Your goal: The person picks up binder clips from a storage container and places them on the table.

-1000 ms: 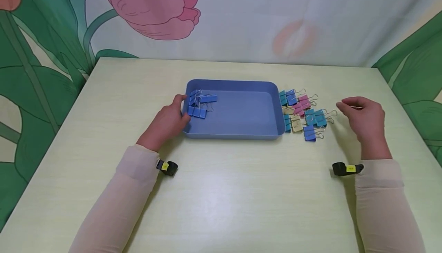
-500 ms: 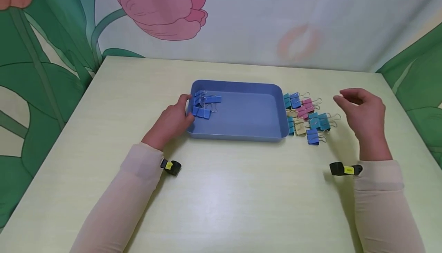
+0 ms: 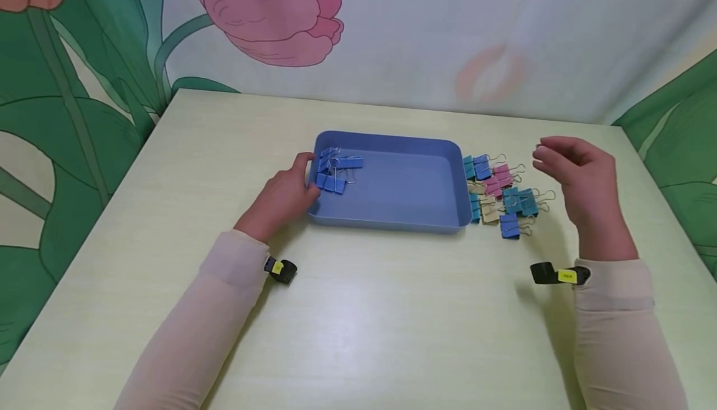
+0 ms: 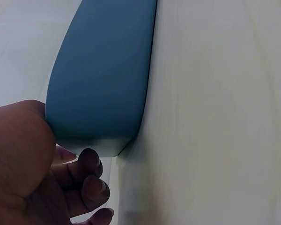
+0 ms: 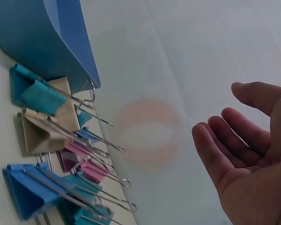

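At the left end of a shallow blue tray (image 3: 392, 227), my left hand (image 3: 280, 201) holds the wall. Its thumb reaches over the rim, and in the left wrist view its curled fingers (image 4: 96, 190) lie by the tray's outer side. Several blue binder clips (image 3: 332, 183) lie inside the tray at that end. My right hand (image 3: 585, 180) is raised right of the loose binder clips (image 3: 497, 180), holding nothing. The right wrist view shows its thumb (image 5: 255, 93) apart from the loosely bent fingers.
Loose teal, pink, cream and blue clips cluster against the tray's right end, wire handles mostly pointing right. One blue clip (image 3: 509, 226) lies nearest the front. The pale table (image 3: 358, 310) ends at a flower-patterned cloth (image 3: 403, 30) behind.
My right hand has risen and shifted left, its fingers loosening. The left hand keeps its place on the tray. The whole head view has drifted slightly, moving the scene right.
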Action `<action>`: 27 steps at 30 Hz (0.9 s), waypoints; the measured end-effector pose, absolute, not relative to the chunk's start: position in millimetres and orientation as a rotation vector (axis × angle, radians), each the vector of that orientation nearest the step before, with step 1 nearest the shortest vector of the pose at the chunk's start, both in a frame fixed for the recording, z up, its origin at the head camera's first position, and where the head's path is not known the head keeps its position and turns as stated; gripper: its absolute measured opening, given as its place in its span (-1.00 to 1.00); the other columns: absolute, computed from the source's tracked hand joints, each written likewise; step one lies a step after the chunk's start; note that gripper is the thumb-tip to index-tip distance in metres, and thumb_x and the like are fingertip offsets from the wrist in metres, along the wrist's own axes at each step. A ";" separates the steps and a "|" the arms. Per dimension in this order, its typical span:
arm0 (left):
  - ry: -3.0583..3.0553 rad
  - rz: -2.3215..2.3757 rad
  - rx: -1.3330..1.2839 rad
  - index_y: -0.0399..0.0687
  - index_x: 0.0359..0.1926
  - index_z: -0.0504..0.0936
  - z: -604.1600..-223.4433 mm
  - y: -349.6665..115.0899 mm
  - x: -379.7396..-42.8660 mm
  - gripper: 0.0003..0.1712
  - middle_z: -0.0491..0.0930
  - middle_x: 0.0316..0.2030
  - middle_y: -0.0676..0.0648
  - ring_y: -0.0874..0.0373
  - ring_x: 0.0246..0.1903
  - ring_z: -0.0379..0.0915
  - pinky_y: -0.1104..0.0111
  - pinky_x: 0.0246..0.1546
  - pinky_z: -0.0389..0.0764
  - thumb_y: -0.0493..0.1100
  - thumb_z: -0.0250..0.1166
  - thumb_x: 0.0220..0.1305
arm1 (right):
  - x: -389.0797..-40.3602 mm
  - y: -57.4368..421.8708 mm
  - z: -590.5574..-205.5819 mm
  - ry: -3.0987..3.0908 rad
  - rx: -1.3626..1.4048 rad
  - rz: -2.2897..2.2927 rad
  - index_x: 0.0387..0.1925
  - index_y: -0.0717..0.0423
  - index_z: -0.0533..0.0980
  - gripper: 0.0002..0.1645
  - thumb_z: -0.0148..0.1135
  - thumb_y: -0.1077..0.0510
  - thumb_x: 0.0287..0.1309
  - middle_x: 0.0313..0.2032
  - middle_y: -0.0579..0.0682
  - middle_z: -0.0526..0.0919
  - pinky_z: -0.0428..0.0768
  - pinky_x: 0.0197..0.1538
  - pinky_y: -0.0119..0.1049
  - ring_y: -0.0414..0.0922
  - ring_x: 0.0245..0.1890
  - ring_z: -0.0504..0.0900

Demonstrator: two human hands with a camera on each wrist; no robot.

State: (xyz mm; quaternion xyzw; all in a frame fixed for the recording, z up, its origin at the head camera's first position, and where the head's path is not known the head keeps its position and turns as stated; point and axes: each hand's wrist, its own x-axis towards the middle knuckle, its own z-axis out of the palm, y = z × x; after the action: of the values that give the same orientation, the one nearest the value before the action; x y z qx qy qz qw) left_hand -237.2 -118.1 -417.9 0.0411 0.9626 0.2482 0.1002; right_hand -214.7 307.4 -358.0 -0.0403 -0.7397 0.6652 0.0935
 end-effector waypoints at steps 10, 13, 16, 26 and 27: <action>2.842 0.734 0.129 0.05 0.35 -0.06 -416.3 -118.3 -236.7 -0.32 0.27 -0.71 -0.02 0.10 -0.73 0.24 0.37 -0.69 0.23 -0.09 -0.06 0.24 | -217.7 291.4 -353.1 -2.183 0.018 2.079 0.01 0.21 0.49 -0.46 0.30 0.09 -0.04 -0.10 -0.03 0.52 0.52 -0.14 -0.53 -0.15 -0.13 0.60; 2.841 0.741 0.135 0.04 0.35 -0.06 -414.8 -117.8 -236.3 -0.32 0.25 -0.72 -0.02 0.11 -0.74 0.22 0.38 -0.70 0.22 -0.09 -0.06 0.23 | -219.4 284.9 -352.9 -2.176 0.068 2.096 0.00 0.24 0.48 -0.47 0.30 0.11 -0.04 -0.11 -0.02 0.53 0.53 -0.13 -0.51 -0.16 -0.13 0.61; 2.846 0.743 0.137 0.03 0.34 -0.04 -413.5 -117.3 -235.7 -0.32 0.24 -0.73 -0.01 0.12 -0.75 0.20 0.38 -0.71 0.21 -0.10 -0.06 0.22 | -221.7 277.2 -353.2 -2.188 0.108 2.099 0.00 0.25 0.49 -0.49 0.29 0.12 -0.03 -0.11 -0.02 0.55 0.52 -0.12 -0.52 -0.18 -0.14 0.62; 2.866 0.727 0.152 0.01 0.34 -0.02 -414.4 -119.0 -235.7 -0.33 0.24 -0.73 -0.02 0.10 -0.74 0.23 0.36 -0.69 0.23 -0.09 -0.05 0.22 | -228.1 251.6 -351.0 -2.238 0.165 2.093 -0.02 0.24 0.51 -0.50 0.29 0.11 -0.02 -0.12 -0.01 0.58 0.52 -0.10 -0.54 -0.19 -0.14 0.64; 2.868 0.728 0.155 0.00 0.34 -0.01 -414.4 -119.1 -235.6 -0.34 0.24 -0.72 -0.02 0.10 -0.73 0.23 0.36 -0.69 0.24 -0.09 -0.05 0.22 | -228.8 249.5 -351.1 -2.236 0.176 2.099 -0.02 0.24 0.51 -0.51 0.29 0.11 -0.02 -0.11 0.00 0.58 0.52 -0.10 -0.53 -0.19 -0.14 0.63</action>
State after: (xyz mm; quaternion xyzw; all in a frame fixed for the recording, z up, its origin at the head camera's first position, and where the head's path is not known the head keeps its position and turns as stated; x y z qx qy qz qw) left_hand -235.6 -119.1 -414.4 0.0520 0.9641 0.2446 0.0890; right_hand -228.8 249.5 -351.1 0.0571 -0.7275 0.6828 0.0351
